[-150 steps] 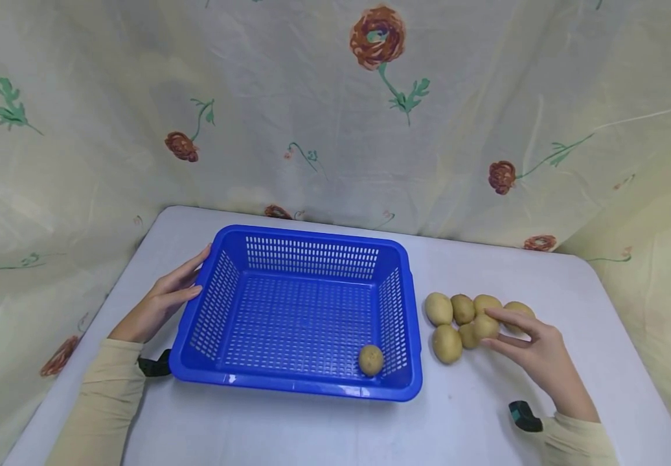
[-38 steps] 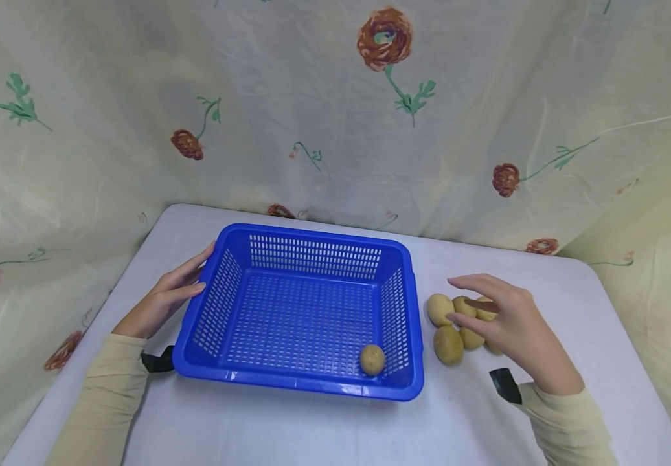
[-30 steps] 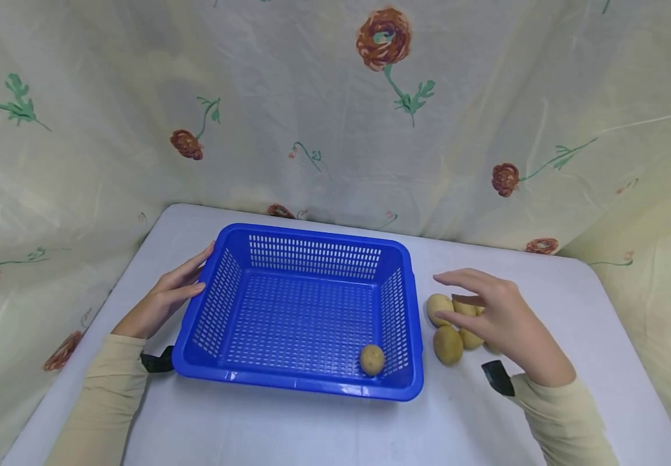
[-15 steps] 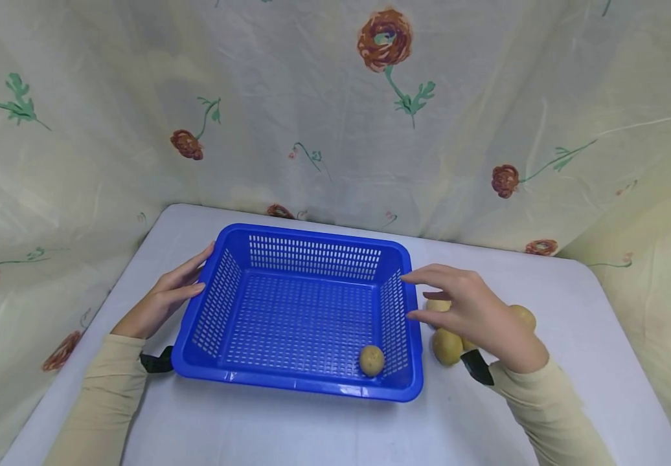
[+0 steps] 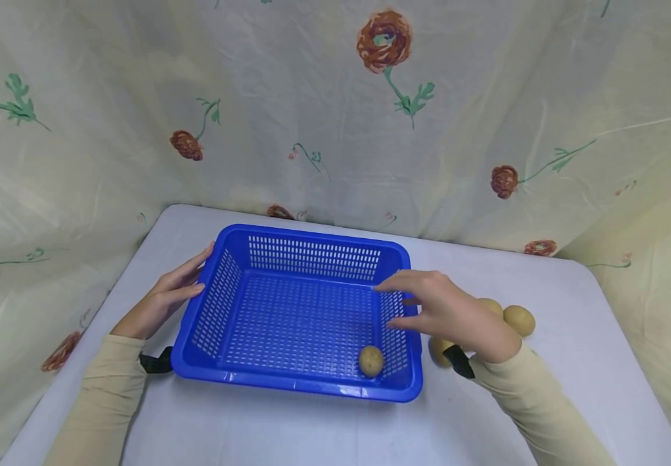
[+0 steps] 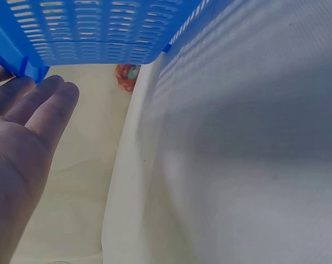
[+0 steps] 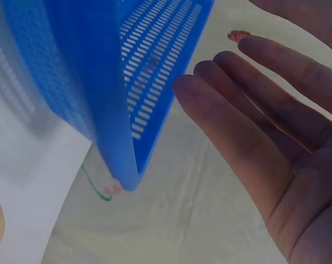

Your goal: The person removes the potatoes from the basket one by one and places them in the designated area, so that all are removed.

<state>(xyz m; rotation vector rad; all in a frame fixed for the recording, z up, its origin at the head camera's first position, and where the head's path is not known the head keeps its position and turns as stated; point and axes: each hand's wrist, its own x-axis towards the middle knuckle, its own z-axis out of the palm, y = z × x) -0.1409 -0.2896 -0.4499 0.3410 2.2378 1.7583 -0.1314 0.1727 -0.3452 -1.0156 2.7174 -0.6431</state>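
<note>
A blue plastic basket [image 5: 300, 323] with slotted walls stands on the table, and one potato [image 5: 371, 361] lies in its near right corner. My left hand [image 5: 166, 294] touches the basket's left rim with straight fingers, thumb lower and fingers higher along it. In the left wrist view the fingertips [image 6: 69, 91] meet the rim from outside. My right hand [image 5: 434, 307] hovers over the basket's right rim, thumb and fingers spread apart with nothing between them. Behind that hand and forearm, more potatoes [image 5: 519, 320] lie on the table, partly hidden.
The white table [image 5: 265, 427] has rounded far corners. A floral curtain [image 5: 312, 116] hangs behind it and along both sides. Dark wrist devices [image 5: 157, 361] show at both sleeves.
Five seconds ago my right hand held a potato in the right-hand group; its fingers are now empty. It has since moved left to the basket's right rim. My left hand stays put.
</note>
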